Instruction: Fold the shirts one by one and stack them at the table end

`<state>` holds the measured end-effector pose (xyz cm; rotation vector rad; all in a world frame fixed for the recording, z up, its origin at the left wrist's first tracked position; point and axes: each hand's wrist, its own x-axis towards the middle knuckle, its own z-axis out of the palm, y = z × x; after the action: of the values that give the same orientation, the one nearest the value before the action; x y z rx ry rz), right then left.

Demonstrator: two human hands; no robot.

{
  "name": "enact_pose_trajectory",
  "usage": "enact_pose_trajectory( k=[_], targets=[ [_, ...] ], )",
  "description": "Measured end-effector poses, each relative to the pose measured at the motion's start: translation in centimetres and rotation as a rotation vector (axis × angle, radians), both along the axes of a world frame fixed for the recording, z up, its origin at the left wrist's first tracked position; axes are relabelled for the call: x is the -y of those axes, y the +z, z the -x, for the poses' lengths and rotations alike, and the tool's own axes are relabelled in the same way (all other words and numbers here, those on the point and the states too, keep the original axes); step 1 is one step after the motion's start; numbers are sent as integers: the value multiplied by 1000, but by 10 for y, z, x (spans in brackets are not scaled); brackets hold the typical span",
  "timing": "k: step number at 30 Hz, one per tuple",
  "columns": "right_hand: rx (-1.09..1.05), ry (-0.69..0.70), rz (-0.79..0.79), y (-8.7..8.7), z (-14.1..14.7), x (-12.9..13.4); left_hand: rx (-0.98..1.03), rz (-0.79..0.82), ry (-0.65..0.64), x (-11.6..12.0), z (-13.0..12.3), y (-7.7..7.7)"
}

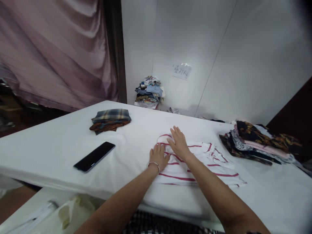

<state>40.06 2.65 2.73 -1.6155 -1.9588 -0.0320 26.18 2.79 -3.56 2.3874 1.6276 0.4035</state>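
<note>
A white shirt with red stripes (207, 170) lies partly folded on the white-covered table, its collar end toward the right. My left hand (159, 156), with a bracelet at the wrist, rests flat on the shirt's left edge, fingers spread. Just beyond it, my right hand (179, 142) lies on the far left part of the shirt, fingers stretched out and pointing away from me. Neither hand has cloth gripped between its fingers as far as I can see. My right forearm crosses over the middle of the shirt and hides some of it.
A black phone (95, 156) lies left of the shirt. Behind it sits a small stack of folded clothes (110, 119), plaid on top. More clothes are piled at the right (258, 141) and against the wall (150, 92). The table edge (60, 188) runs along the front.
</note>
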Motion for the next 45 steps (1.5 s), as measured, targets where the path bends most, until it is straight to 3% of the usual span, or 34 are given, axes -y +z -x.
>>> enact_pose_trajectory(
  k=[2, 6, 10, 16, 20, 23, 27, 31, 37, 40, 45],
  targets=[
    [75, -30, 81, -8, 12, -12, 15, 8, 12, 0, 0, 0],
    [130, -200, 451, -44, 10, -32, 20, 38, 7, -1, 2, 0],
    [124, -240, 502, -63, -1, -40, 20, 54, -1, -1, 2, 2],
    [71, -217, 573, -44, -4, -41, 55, 46, 1, -3, 3, 1],
    [65, -236, 548, -30, -11, -15, 93, 48, 5, -5, 4, -1],
    [105, -257, 481, -35, -16, 20, 131, 71, 22, -6, 3, 3],
    [128, -271, 564, -47, -21, 52, 223, 106, 85, -6, 6, 17],
    [74, -281, 536, -45, -17, 59, 358, 193, 125, -10, 17, 31],
    [9, -224, 458, -42, -2, 60, 406, 360, 136, -17, 24, 39],
    [-110, -194, 475, -35, 2, 56, 464, 398, 124, -19, 24, 51],
    [-611, -45, 498, -18, 22, 51, 557, 271, 124, -25, 50, 88]
  ],
)
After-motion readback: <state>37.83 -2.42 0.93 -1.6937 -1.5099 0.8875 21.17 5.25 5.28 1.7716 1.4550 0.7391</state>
